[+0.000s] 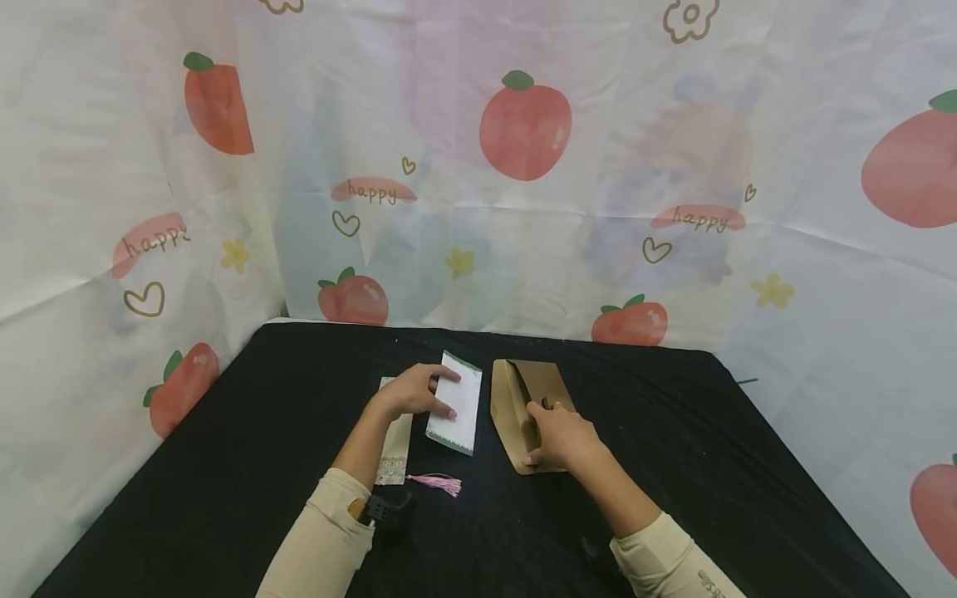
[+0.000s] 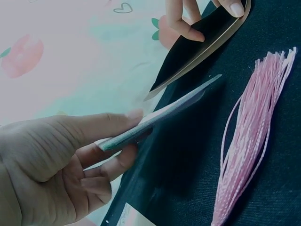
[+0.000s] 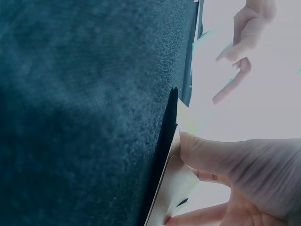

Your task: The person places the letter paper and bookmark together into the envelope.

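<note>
My left hand [image 1: 414, 390] pinches a white card [image 1: 465, 400] with green-patterned ends between thumb and fingers. In the left wrist view the card [image 2: 155, 113] is edge-on, tilted and raised off the cloth. To its right lies a brown kraft envelope [image 1: 552, 378], flap open to the left. My right hand [image 1: 566, 438] holds the envelope at its near part, thumb by the lower edge and fingers at the mouth. The right wrist view shows the thumb against the envelope's paper [image 3: 175, 181]. What the envelope contains is hidden.
A cream bookmark [image 1: 394, 455] with a lacy printed end lies partly under my left hand and wrist. Its pink tassel [image 1: 439, 482] stretches right across the black cloth [image 1: 478, 540]. A fruit-printed curtain [image 1: 463, 224] stands behind the table.
</note>
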`<action>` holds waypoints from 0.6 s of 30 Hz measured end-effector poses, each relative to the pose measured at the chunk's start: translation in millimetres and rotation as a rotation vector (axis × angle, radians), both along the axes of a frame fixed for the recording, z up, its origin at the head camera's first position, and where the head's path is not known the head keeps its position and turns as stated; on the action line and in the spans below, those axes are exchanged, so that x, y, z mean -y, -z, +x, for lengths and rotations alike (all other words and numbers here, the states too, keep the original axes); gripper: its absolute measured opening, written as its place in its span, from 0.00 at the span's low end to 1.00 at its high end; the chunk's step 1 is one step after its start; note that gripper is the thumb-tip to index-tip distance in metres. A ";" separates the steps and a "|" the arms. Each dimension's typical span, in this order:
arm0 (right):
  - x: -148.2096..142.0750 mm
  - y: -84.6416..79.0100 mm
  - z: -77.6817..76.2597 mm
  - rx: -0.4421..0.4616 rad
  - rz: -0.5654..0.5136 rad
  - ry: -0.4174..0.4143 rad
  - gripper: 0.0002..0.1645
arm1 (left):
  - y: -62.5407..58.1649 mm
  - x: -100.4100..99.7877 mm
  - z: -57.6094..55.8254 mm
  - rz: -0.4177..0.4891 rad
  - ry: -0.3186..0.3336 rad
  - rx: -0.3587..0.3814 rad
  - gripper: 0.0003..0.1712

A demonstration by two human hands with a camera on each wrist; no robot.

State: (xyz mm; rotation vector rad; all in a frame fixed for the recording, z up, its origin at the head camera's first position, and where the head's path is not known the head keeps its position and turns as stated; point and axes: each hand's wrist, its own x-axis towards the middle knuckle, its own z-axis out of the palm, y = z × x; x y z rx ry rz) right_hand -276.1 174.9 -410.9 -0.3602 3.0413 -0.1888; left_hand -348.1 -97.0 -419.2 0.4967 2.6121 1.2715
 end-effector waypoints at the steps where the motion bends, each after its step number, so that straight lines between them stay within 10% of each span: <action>1: 0.4 -0.4 0.6 0.000 0.000 -0.001 0.42 | 0.0 -0.7 0.0 0.003 -0.009 -0.003 0.36; 18: 1.6 -4.3 2.6 0.008 -0.002 0.001 0.42 | -3.6 -8.8 1.0 0.221 -0.009 0.044 0.33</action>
